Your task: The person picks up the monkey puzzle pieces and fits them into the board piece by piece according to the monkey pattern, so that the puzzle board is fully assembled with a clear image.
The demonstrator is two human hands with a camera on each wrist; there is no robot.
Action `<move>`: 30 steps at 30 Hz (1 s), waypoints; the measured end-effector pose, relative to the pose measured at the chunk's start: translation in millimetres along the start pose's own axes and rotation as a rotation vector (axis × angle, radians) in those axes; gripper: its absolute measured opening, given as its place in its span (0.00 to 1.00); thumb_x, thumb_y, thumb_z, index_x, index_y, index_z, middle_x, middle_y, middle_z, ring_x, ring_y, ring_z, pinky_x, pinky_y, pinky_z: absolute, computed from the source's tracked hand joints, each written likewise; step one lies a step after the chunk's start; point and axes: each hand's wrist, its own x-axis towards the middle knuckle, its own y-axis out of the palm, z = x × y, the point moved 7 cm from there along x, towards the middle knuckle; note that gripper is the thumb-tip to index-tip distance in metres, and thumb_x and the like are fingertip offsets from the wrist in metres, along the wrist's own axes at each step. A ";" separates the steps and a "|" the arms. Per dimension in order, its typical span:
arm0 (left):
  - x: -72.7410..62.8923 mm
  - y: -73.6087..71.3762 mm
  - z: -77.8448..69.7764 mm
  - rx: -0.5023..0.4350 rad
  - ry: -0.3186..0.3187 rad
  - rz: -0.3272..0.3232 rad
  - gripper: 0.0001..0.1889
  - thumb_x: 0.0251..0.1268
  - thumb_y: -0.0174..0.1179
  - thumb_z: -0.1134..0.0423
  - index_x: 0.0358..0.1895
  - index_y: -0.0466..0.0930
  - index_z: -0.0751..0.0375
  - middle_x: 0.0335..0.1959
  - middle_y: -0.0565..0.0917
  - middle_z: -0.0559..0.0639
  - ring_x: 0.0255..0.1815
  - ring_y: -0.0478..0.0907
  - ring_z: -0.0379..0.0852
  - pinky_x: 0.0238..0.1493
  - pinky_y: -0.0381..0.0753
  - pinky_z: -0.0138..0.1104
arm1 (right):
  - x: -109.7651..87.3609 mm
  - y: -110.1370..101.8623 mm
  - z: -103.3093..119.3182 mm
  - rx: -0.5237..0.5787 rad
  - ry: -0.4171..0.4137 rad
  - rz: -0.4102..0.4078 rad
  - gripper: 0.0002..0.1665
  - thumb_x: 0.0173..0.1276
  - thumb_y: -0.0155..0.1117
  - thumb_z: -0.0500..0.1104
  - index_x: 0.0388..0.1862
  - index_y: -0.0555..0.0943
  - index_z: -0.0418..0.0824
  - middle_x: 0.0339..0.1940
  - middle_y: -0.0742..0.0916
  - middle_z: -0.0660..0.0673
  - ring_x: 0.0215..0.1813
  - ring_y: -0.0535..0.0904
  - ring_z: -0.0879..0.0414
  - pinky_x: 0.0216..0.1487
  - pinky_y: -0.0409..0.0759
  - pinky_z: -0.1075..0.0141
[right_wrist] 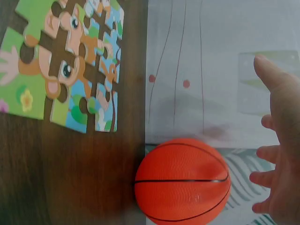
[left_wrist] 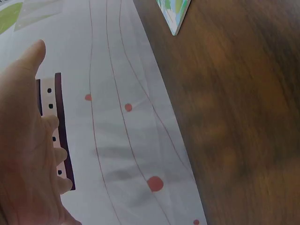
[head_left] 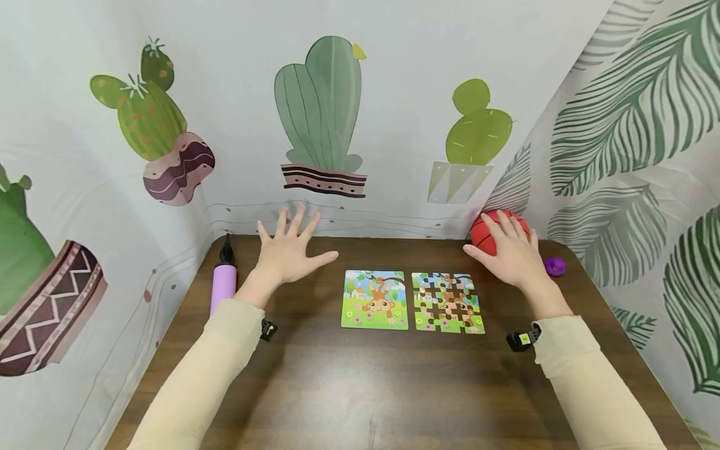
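Note:
My left hand [head_left: 285, 253] hangs over the back left of the table, fingers spread and holding nothing. In the left wrist view that hand [left_wrist: 28, 136] appears at the left edge, against the white curtain. My right hand [head_left: 509, 253], also spread and without anything in it, is over the back right. It overlaps a red toy basketball [head_left: 484, 236] in the head view; the right wrist view shows the ball [right_wrist: 183, 183] apart from the fingers. Between the hands lie a monkey picture card [head_left: 374, 300] and, to its right, monkey puzzle pieces [head_left: 447, 325] laid out with gaps.
A purple hand pump [head_left: 224, 284] with a black nozzle lies at the table's left edge. Beyond the right hand sits a small purple ring-like object [head_left: 555, 267]. A white curtain [head_left: 399, 125] with printed cacti hangs right behind the brown table [head_left: 360, 387].

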 end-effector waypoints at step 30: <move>-33.8 99.4 -50.9 -0.136 0.207 0.267 0.63 0.50 0.56 0.14 0.86 0.46 0.41 0.87 0.44 0.53 0.85 0.38 0.63 0.69 0.40 0.77 | -11.4 113.0 56.5 0.235 0.077 0.211 0.40 0.67 0.73 0.62 0.68 0.79 0.39 0.32 0.82 0.47 0.22 0.77 0.54 0.23 0.72 0.59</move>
